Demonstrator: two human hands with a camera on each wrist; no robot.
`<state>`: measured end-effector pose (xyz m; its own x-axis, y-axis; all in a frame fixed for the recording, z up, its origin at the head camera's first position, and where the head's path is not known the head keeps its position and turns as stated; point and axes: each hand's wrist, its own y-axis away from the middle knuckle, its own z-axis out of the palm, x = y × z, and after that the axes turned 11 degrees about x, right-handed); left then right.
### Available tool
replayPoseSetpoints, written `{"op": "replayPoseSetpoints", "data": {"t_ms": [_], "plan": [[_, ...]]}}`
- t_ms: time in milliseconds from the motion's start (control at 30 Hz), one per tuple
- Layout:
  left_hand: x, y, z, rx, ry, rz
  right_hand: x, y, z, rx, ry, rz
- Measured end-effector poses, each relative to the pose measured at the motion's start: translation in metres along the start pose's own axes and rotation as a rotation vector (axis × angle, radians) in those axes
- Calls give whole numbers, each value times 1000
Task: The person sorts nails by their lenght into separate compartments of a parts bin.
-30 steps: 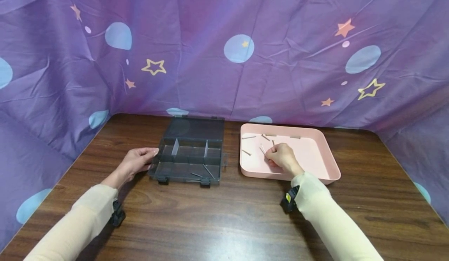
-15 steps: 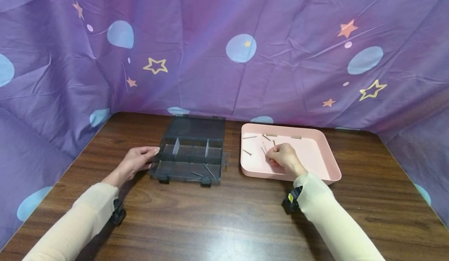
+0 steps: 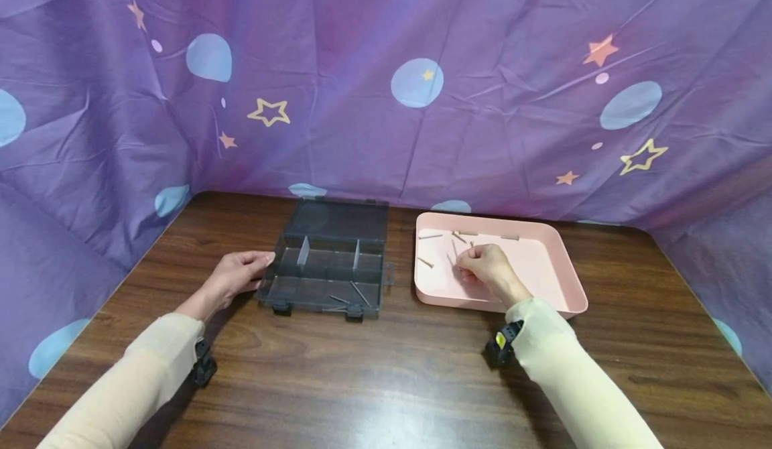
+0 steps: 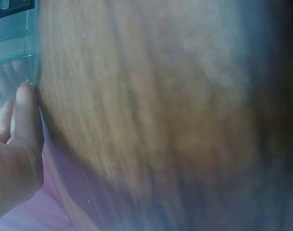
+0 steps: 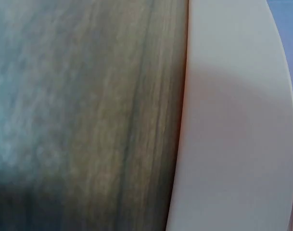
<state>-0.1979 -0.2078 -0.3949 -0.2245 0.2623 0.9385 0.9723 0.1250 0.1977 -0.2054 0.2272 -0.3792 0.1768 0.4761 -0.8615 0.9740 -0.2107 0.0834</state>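
Observation:
A dark see-through compartment box (image 3: 326, 261) lies on the table with its lid (image 3: 338, 221) folded back. My left hand (image 3: 232, 278) holds the box by its left wall; the left wrist view shows the thumb (image 4: 27, 113) against its edge. Several thin screws (image 3: 360, 293) lie in the long front compartment. To the right is a pink tray (image 3: 567, 275) with several loose screws (image 3: 425, 262). My right hand (image 3: 488, 271) reaches into it, thumb and fingertips pinching a thin screw (image 3: 449, 259), partly hidden. In the right wrist view the tray wall (image 5: 233, 120) hides most of that hand.
The brown wooden table (image 3: 362, 382) carries both containers. Thin dividers (image 3: 303, 251) split the rear row of the box. Two latches (image 3: 354, 313) stick out at its front. A purple patterned cloth (image 3: 338, 87) hangs behind the table.
The view has shifted slightly. My right hand stays at the same spot in the tray, and the thin screws at its fingertips have changed angle a little. My left hand keeps its place.

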Motion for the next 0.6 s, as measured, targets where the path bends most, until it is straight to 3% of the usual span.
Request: {"op": "replayPoseSetpoints", "data": {"t_ms": [367, 600], "plan": [[2, -1, 0, -4, -15, 0, -15, 4, 4, -19, -103, -13], [2, 0, 1, 4, -22, -10, -27, 9, 12, -43, -165, -62]]}}
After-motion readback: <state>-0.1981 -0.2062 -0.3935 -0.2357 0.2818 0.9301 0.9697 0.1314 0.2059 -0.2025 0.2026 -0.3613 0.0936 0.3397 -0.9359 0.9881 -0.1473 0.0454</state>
